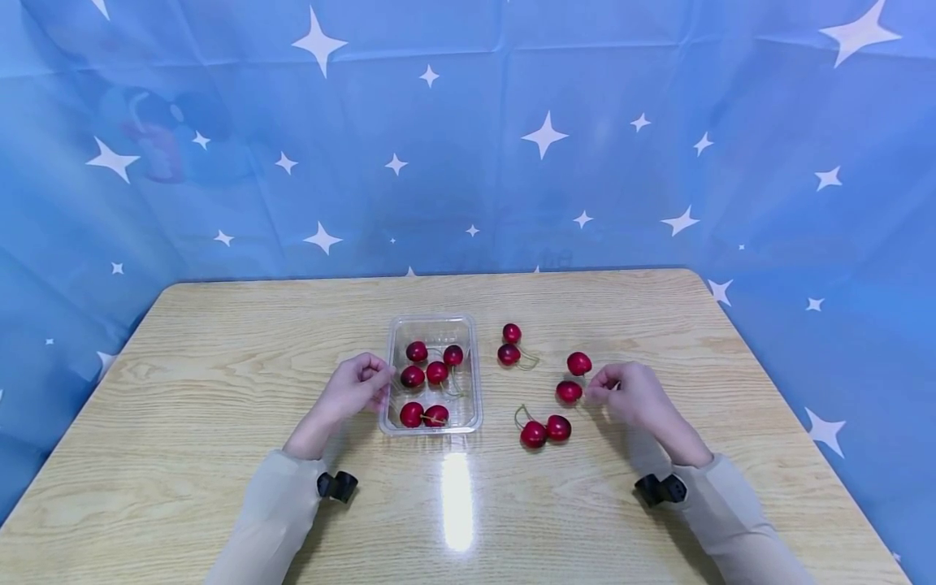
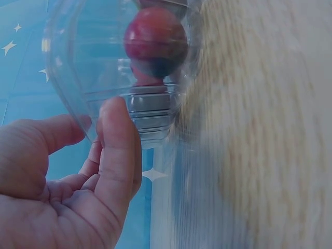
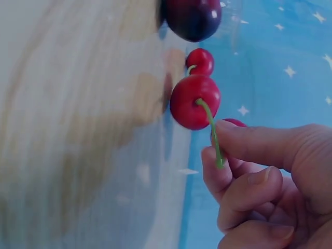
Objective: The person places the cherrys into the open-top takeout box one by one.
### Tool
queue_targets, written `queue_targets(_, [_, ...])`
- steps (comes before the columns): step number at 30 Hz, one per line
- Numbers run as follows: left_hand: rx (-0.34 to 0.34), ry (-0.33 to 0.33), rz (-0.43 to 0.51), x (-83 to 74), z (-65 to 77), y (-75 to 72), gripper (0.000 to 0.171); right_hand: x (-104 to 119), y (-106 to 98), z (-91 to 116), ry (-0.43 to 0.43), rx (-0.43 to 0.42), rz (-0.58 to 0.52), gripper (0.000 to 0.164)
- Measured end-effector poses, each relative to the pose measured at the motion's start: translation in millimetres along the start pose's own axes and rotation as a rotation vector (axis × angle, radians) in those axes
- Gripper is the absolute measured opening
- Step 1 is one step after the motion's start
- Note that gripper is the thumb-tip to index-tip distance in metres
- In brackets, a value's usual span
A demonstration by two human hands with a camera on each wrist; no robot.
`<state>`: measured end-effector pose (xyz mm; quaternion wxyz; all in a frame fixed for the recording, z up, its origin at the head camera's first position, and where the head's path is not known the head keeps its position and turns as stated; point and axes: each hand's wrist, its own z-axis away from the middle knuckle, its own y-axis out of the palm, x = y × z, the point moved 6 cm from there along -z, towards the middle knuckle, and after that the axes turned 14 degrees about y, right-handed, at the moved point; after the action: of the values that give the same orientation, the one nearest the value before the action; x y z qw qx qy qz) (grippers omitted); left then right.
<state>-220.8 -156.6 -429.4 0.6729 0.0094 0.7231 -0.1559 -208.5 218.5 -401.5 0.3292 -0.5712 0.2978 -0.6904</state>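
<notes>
My left hand [image 1: 356, 387] pinches the left rim of a clear plastic container [image 1: 478, 390]. In the left wrist view the thumb lies on one side of that rim [image 2: 52, 57] and the fingers on the other. Several dark red cherries with stems lie inside, among them a cherry [image 1: 412, 376] near my fingertips. My right hand [image 1: 630, 392] holds the green stem [image 3: 211, 124] of a cherry [image 3: 195, 101] between thumb and index finger, the other fingers curled. In the head view a pair of cherries, one nearer [image 1: 569, 392] and one farther [image 1: 579, 363], sits beside those fingertips.
Between the container and my right hand lie two more cherry pairs, one farther back [image 1: 509, 354] and one nearer me [image 1: 534, 435]. The wooden table [image 1: 219, 366] ends at a blue star-patterned curtain [image 1: 468, 146]. Each sleeve carries a small black wrist camera.
</notes>
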Motion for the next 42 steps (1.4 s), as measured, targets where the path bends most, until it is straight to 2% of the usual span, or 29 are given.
queue_targets(6, [0.001,-0.005,0.014,0.5,0.1,0.0,0.017,8.8,-6.4,0.9,-0.041,-0.046,-0.004,0.012])
queue_targets(26, [0.0,-0.008,-0.003,-1.2,0.2,0.1,0.016,28.4,-15.3,5.4,-0.116,-0.062,-0.03,0.012])
queue_targets(34, [0.002,-0.009,-0.004,-2.2,0.4,-0.1,0.016,36.0,-16.7,3.8,-0.1,-0.059,-0.041,0.009])
queue_targets(42, [0.001,-0.005,-0.003,-2.7,0.4,0.7,0.016,47.0,-17.9,3.8,-0.143,-0.09,-0.074,0.008])
